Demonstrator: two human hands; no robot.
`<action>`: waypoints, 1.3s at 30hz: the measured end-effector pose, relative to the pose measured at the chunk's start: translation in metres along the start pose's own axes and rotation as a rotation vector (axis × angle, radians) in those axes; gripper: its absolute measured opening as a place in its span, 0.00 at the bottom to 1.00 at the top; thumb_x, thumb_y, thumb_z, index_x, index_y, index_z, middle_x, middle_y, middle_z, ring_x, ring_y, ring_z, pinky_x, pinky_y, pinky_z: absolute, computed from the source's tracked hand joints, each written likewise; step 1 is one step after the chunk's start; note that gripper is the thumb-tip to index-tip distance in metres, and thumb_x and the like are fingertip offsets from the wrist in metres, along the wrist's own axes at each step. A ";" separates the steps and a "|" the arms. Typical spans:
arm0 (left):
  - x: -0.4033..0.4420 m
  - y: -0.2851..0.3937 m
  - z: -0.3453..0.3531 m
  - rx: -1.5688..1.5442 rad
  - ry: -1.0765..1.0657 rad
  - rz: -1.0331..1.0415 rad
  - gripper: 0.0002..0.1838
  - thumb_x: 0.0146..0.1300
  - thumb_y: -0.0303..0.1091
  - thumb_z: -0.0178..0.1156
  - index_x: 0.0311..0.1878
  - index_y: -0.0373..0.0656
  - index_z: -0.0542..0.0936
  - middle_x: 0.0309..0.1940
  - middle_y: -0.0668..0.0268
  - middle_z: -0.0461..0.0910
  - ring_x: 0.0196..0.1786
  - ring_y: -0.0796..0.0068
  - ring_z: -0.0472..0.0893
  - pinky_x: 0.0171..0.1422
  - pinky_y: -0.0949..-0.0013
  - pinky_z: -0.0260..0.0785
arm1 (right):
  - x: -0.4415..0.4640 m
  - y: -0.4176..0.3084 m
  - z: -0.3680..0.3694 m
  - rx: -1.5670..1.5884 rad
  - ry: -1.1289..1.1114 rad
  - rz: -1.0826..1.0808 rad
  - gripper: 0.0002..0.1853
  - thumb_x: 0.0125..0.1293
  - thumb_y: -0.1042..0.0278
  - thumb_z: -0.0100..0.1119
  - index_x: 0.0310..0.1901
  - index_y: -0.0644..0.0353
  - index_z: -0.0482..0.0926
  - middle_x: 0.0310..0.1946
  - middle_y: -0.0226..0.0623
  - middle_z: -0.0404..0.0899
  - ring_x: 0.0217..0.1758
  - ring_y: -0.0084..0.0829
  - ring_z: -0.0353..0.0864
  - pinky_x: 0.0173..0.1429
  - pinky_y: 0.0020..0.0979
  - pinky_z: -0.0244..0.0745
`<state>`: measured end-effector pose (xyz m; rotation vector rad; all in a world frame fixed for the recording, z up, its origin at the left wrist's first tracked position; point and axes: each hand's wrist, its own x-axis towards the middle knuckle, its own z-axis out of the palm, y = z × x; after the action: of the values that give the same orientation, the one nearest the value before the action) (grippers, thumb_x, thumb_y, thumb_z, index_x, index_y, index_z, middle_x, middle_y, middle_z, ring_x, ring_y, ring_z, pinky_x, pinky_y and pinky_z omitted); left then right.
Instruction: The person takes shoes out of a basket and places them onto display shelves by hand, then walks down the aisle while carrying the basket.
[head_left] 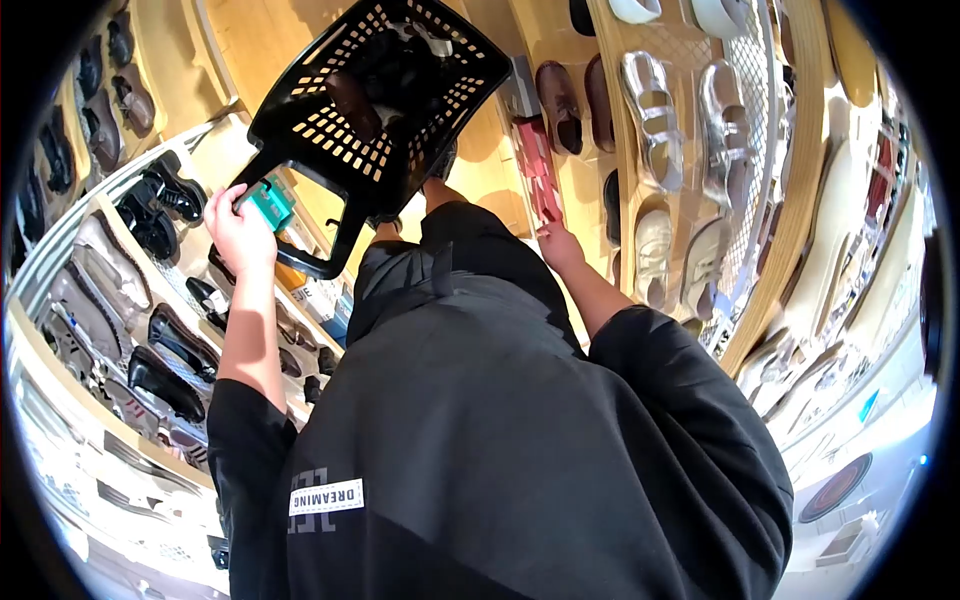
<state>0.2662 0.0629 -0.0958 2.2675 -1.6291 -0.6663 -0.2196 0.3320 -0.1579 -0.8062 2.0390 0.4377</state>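
My left hand (241, 232) is closed round the handle of a black plastic shopping basket (281, 108), which hangs tilted in front of my legs. Inside lie a brown shoe (352, 105) and several dark shoes (395, 62), partly hidden in shadow. On the other side, my right hand (561, 247) is low beside the shelf, its fingers closed at the near end of a long red, box-like piece (538, 170). The exact grip there is hard to see. A teal box (268, 205) shows behind the basket handle, close to my left hand.
Shoe shelves curve along both sides. Silver strapped shoes (652, 120) and brown shoes (560, 105) stand on the right; black shoes (165, 385) line the left rack. Stacked boxes (325, 305) sit low by my left leg. The floor (480, 165) is light wood-coloured.
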 end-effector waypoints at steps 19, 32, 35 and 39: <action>-0.007 -0.023 -0.001 -0.125 -0.165 0.148 0.12 0.65 0.27 0.59 0.50 0.40 0.84 0.69 0.49 0.66 0.64 0.50 0.78 0.73 0.58 0.71 | -0.153 0.053 0.185 0.267 0.096 0.046 0.19 0.70 0.52 0.62 0.54 0.57 0.87 0.46 0.46 0.89 0.52 0.41 0.89 0.58 0.38 0.80; -0.109 -0.038 -0.018 0.021 -0.686 0.384 0.25 0.80 0.53 0.50 0.58 0.41 0.82 0.67 0.37 0.69 0.63 0.33 0.78 0.73 0.48 0.71 | -0.195 0.057 0.199 0.422 0.198 0.053 0.21 0.73 0.60 0.64 0.61 0.63 0.85 0.44 0.41 0.90 0.37 0.29 0.87 0.48 0.33 0.82; -0.134 -0.025 -0.032 0.083 -0.891 0.388 0.32 0.75 0.60 0.58 0.65 0.40 0.76 0.68 0.40 0.67 0.65 0.37 0.78 0.73 0.51 0.71 | -0.189 0.031 0.163 0.686 0.250 -0.025 0.22 0.76 0.63 0.60 0.65 0.65 0.81 0.46 0.41 0.89 0.41 0.28 0.87 0.51 0.33 0.83; -0.165 -0.020 -0.022 0.107 -0.951 0.478 0.38 0.67 0.57 0.68 0.72 0.42 0.72 0.68 0.40 0.67 0.65 0.36 0.78 0.74 0.52 0.72 | -0.195 -0.014 0.103 0.630 0.280 -0.175 0.25 0.74 0.55 0.61 0.66 0.61 0.81 0.52 0.48 0.89 0.53 0.37 0.89 0.61 0.36 0.81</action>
<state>0.2508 0.2242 -0.0523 1.5334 -2.5152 -1.6872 -0.0682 0.4546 -0.0531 -0.6622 2.1511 -0.4271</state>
